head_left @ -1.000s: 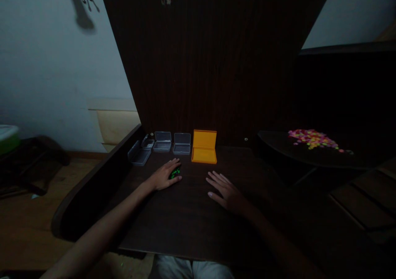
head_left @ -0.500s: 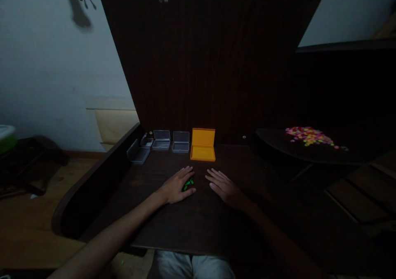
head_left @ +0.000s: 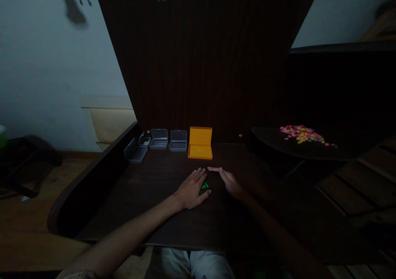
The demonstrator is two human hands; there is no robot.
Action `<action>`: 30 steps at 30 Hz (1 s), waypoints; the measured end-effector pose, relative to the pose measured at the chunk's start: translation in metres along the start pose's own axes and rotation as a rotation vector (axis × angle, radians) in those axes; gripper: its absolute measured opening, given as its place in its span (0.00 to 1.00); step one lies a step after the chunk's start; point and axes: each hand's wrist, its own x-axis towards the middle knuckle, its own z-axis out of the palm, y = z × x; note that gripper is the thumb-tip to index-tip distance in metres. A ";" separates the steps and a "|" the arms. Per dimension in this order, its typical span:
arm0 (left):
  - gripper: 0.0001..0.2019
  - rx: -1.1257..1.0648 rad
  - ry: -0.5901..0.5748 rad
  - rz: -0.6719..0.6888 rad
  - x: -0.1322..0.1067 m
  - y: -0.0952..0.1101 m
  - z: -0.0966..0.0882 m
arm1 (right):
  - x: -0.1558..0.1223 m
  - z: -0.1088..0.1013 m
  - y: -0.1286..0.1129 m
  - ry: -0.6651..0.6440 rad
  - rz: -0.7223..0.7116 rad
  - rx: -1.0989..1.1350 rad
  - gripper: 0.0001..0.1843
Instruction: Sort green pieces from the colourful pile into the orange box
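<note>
Inside the surface edge (head_left: 173,244), near five boxes (head_left: 178,146), the spread left hand (head_left: 191,190) borders green bits (head_left: 205,185), right hand (head_left: 230,182) straight, fingers (head_left: 213,169) together.

Pale greyish trousers (head_left: 210,266) are worn, seen at the near edge as two loose-looking legs. A crumpled sleeve edge (head_left: 82,275) is shown on the left arm (head_left: 136,225), its colour dulled by dimness. The right arm (head_left: 269,225) is partly swallowed by shadow. Slender fingers (head_left: 198,174) are left ungloved.
</note>
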 end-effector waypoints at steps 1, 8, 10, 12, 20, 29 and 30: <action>0.32 0.001 -0.010 0.009 0.003 0.002 -0.001 | 0.001 -0.001 0.001 0.029 0.018 0.041 0.40; 0.36 0.016 -0.076 0.124 0.015 -0.010 -0.009 | 0.002 0.000 0.004 0.129 0.049 0.142 0.39; 0.38 0.010 -0.094 0.173 0.014 -0.017 -0.011 | 0.001 0.000 0.004 0.125 0.029 0.117 0.39; 0.39 0.003 -0.110 0.195 0.012 -0.023 -0.013 | 0.001 0.001 0.005 0.110 0.005 0.081 0.41; 0.43 -0.111 -0.094 0.197 -0.002 -0.032 -0.020 | -0.009 0.007 -0.007 0.017 -0.218 -0.218 0.28; 0.34 -0.681 0.159 0.045 -0.006 -0.066 -0.021 | -0.013 0.030 -0.021 -0.187 -0.282 -0.467 0.26; 0.34 -0.744 0.195 0.022 -0.005 -0.069 -0.020 | -0.011 0.031 -0.021 -0.212 -0.285 -0.471 0.27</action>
